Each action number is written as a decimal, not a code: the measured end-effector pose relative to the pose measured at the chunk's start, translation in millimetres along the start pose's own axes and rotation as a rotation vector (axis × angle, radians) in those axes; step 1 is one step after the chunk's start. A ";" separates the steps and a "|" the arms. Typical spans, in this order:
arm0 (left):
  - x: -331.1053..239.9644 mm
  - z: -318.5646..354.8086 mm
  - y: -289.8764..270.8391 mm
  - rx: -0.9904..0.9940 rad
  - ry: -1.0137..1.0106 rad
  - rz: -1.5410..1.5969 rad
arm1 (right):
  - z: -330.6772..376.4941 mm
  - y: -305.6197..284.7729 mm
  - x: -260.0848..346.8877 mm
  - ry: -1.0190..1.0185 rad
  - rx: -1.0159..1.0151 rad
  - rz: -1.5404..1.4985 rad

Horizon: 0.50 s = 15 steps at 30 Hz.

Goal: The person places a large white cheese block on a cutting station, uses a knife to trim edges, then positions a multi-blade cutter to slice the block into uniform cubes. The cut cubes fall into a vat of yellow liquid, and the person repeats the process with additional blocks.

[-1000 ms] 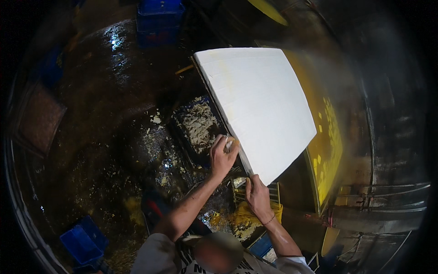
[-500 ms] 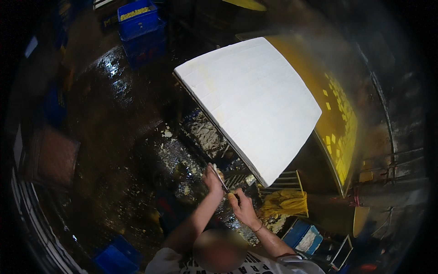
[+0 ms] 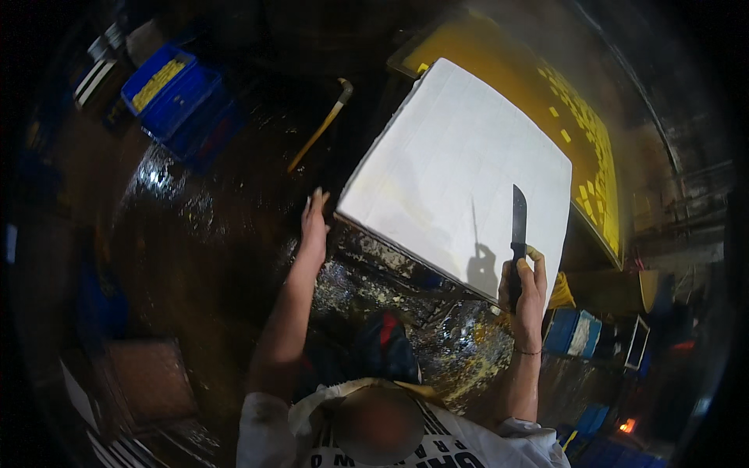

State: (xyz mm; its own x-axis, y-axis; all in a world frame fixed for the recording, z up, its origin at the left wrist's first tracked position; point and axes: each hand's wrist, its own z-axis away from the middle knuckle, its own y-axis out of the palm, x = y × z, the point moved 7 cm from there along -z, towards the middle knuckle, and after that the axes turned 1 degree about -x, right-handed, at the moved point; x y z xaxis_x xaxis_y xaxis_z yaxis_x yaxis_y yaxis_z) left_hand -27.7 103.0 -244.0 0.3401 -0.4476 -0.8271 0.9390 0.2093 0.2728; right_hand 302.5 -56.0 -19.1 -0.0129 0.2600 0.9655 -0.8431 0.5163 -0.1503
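Note:
A large white slab (image 3: pixel 460 148) with a smooth, faintly lined top lies in front of me, raised above the floor. My right hand (image 3: pixel 530 285) is wrapped round the dark handle of a knife (image 3: pixel 520 214) at the slab's near right edge. The blade points away from me over the white surface, and its shadow falls to the left of it. Close to the slab's left corner is my left hand (image 3: pixel 314 230), fingers stretched out and holding nothing. Whether it touches the slab's edge I cannot tell.
Beyond the slab on the right stands a wide vat (image 3: pixel 460 47) of yellow liquid with several small yellow pieces. A blue crate (image 3: pixel 168 113) of pale pieces sits far left. A wooden-handled tool (image 3: pixel 318 134) stands left of the slab. Scraps litter the wet floor (image 3: pixel 460 343).
My hands have parted from together at the knife. The left moved out to the slab's left corner; the right carried the knife right, over the slab. The view has shifted.

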 end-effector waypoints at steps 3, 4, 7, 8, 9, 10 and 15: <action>-92.5 -36.1 28.3 0.282 0.159 -0.142 | -10.4 47.1 3.8 0.001 0.073 0.002; -101.5 -46.1 40.1 0.339 0.216 -0.234 | -18.1 63.8 2.3 0.000 0.119 -0.026; -103.5 -46.8 88.6 0.551 0.257 -0.478 | -52.7 113.9 5.8 -0.021 0.091 0.000; -100.5 -38.4 96.8 0.523 0.412 -0.678 | -64.4 124.9 4.5 0.014 0.037 0.004; -101.0 -37.3 94.9 0.572 0.390 -0.464 | -78.7 147.5 6.8 0.048 0.035 -0.020; -100.5 -41.7 93.4 0.596 0.316 -0.438 | -94.3 163.6 7.8 0.066 0.035 -0.032; -139.4 -100.6 129.0 0.600 0.198 -0.402 | -181.6 242.8 31.5 -0.144 -0.047 0.179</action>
State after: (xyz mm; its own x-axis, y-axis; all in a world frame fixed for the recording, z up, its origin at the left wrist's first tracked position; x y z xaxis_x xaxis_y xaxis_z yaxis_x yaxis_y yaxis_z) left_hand 40.9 279.8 -142.9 0.0022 -0.2123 -0.9772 0.8745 -0.4735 0.1049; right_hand 195.0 225.7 -63.8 -0.2393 0.2334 0.9425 -0.7944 0.5111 -0.3282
